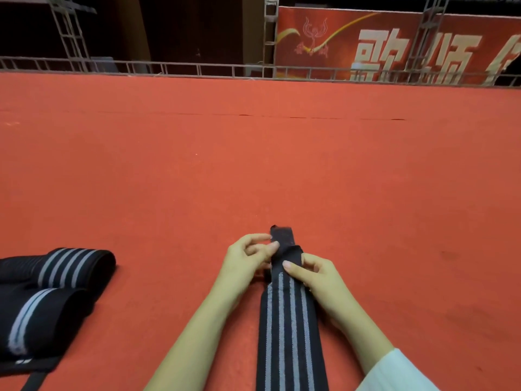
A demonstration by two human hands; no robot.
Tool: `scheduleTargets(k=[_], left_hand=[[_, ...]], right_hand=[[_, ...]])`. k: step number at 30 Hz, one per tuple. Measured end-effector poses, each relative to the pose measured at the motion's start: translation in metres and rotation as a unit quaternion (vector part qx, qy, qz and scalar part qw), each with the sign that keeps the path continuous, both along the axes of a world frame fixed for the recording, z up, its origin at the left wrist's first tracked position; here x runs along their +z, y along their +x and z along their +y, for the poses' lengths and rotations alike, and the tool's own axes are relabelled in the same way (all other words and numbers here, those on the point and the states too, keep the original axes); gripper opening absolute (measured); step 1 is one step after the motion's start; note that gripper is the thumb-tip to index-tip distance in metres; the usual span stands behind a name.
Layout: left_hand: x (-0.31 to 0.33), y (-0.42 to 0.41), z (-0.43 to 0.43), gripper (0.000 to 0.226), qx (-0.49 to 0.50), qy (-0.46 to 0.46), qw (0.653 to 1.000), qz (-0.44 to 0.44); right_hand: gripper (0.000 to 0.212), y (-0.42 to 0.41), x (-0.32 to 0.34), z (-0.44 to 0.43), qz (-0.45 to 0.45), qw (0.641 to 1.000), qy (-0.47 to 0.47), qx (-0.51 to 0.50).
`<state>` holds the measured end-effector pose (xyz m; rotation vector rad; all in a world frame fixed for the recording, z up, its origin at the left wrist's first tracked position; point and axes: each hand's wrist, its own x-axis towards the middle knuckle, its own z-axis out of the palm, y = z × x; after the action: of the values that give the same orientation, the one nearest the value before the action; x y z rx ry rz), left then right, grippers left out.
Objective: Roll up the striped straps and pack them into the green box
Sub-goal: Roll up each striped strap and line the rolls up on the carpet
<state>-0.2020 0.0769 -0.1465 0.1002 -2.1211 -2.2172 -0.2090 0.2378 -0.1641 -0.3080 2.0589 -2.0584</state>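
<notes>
A black strap with grey stripes (pixel 290 334) lies lengthwise on the red carpet, running from the bottom edge up to a plain black end tab (pixel 282 235). My left hand (pixel 248 263) pinches the strap's far end from the left, fingers curled at the tab. My right hand (pixel 315 275) grips the same end from the right, thumb on top of the strap. More black striped straps (pixel 56 286) lie in a loose pile at the lower left. No green box is in view.
Red carpet (pixel 253 165) covers the wide floor ahead. A metal truss rail (pixel 197 69) runs along its far edge, with a red banner (pixel 394 43) behind on the right. A black band (pixel 33 379) trails from the pile at the bottom left.
</notes>
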Motion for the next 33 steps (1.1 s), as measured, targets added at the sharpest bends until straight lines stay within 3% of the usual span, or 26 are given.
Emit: scheduleTargets(k=[2, 4, 6, 9, 10, 12, 14, 16, 20, 26, 33], left_hand=[[-0.003, 0.001, -0.007, 0.011, -0.07, 0.013, 0.997, -0.039], [-0.004, 0.002, -0.016, 0.004, -0.073, 0.019, 0.996, -0.048], [-0.006, 0.001, -0.024, 0.004, -0.052, 0.039, 0.997, -0.048], [-0.008, -0.001, -0.027, 0.007, -0.035, 0.025, 0.998, -0.049], [-0.009, -0.002, -0.026, 0.007, -0.026, 0.014, 0.998, -0.049], [-0.012, -0.005, -0.02, 0.007, 0.0, -0.006, 0.999, -0.048], [-0.013, -0.012, -0.015, 0.007, 0.028, -0.021, 0.998, -0.048], [-0.012, -0.021, -0.011, 0.008, 0.052, -0.042, 0.997, -0.039], [-0.001, -0.044, 0.0, 0.016, 0.067, -0.061, 0.996, -0.017], [0.0, -0.064, 0.007, 0.009, 0.077, -0.013, 0.997, -0.002], [-0.002, -0.068, 0.012, 0.006, 0.122, -0.034, 0.991, 0.051]], right_hand=[[0.023, -0.001, 0.001, 0.002, -0.008, 1.0, 0.018, 0.018], [0.026, -0.003, 0.008, 0.004, -0.015, 0.997, 0.065, 0.026], [0.03, -0.015, 0.012, 0.007, -0.019, 0.996, 0.088, -0.027], [0.015, -0.046, 0.013, 0.008, 0.058, 0.974, 0.167, -0.139], [0.018, -0.056, 0.009, 0.005, 0.073, 0.958, 0.234, -0.145], [0.048, -0.07, -0.002, -0.005, 0.07, 0.926, 0.348, -0.129], [0.058, -0.076, -0.009, -0.014, 0.066, 0.915, 0.378, -0.124], [0.048, -0.075, -0.012, -0.015, 0.067, 0.926, 0.347, -0.136], [0.011, -0.069, -0.011, -0.003, 0.055, 0.974, 0.19, -0.109], [0.023, -0.062, -0.001, 0.007, 0.01, 0.998, -0.038, -0.04], [0.038, -0.062, 0.007, 0.009, -0.041, 0.993, -0.096, 0.062]])
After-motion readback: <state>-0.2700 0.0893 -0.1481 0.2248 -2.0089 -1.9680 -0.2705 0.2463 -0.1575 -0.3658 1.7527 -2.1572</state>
